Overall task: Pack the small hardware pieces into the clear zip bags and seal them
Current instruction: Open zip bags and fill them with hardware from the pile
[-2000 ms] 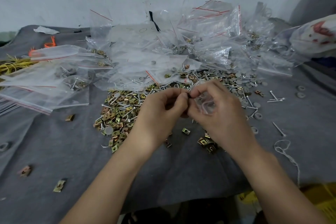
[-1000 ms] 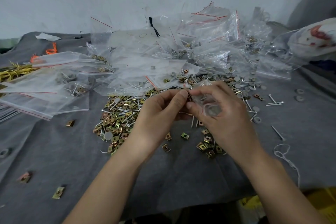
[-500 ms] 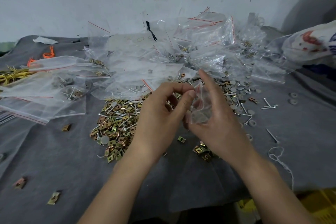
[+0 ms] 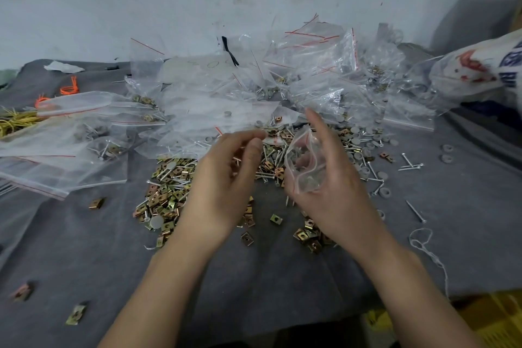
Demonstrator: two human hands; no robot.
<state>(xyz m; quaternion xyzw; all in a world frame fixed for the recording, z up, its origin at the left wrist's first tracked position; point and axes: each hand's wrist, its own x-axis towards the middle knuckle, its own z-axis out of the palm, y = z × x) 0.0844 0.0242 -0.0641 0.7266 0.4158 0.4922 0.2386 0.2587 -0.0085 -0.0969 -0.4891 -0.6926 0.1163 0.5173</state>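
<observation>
My right hand (image 4: 336, 200) holds a small clear zip bag (image 4: 305, 169) with a red seal line against its palm. The index finger points up, and a few small pieces lie in the bag's bottom. My left hand (image 4: 223, 181) hovers just left of the bag with loosely curled fingers, thumb and forefinger close together; I see nothing between them. Below both hands lie loose brass clip nuts (image 4: 166, 195), silver nails (image 4: 271, 161) and grey washers (image 4: 364, 147) on the grey cloth (image 4: 84, 248).
A heap of filled and empty zip bags (image 4: 254, 93) runs along the back wall and to the left. Yellow ties (image 4: 17, 121) and orange ties (image 4: 69, 89) lie far left. A printed white sack (image 4: 474, 73) lies at the right, with white string (image 4: 423, 240) near the front edge.
Both hands were pinched together at the bag's mouth. They have since parted: my left hand drew back left, and my right hand opened out with the bag against its palm.
</observation>
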